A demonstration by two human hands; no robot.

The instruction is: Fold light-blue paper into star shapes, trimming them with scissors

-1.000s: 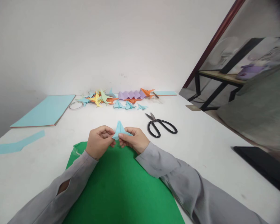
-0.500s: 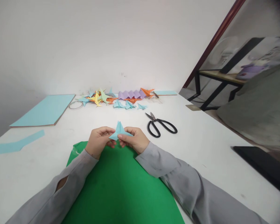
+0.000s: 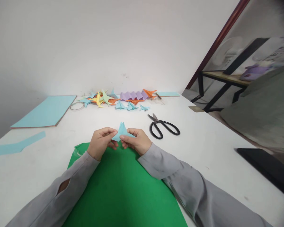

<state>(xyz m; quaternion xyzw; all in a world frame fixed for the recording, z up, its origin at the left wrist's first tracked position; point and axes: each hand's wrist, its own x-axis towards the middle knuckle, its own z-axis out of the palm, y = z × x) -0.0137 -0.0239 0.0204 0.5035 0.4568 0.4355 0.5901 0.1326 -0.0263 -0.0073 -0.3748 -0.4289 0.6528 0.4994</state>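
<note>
Grey sleeves point(image 3: 180, 171) reach in from the near edge of the bench point(image 3: 203, 138), over a green sheet point(image 3: 124, 192) lying at the middle of that edge. The black flat object point(image 3: 262, 165) lies by the right edge, too blurred to name.

Above the far end of the green sheet, the left hand point(image 3: 101, 143) and the right hand point(image 3: 139, 142) hold a folded blue paper point(image 3: 122, 131) between them. Its narrow double tip points toward the far edge; its longest line, wing to wing, runs left to right, roughly parallel to that edge. The left fingers are closed on the left wing. The right fingers grip the right wing, thumb on top near the middle.

Toward the left edge lies a blue strip point(image 3: 16, 147), set slantwise. Right of the hands and beyond them lie scissors point(image 3: 157, 121), blades a little apart and pointing toward the far edge, black handles toward the right edge.

A blue pad point(image 3: 44, 112) fills the far left corner, with a thin ring point(image 3: 77, 109) just beside it. Along the far edge sit three small blue figures point(image 3: 132, 107), a pile of coloured figures point(image 3: 98, 100) and a pleated purple paper point(image 3: 133, 96).
</note>
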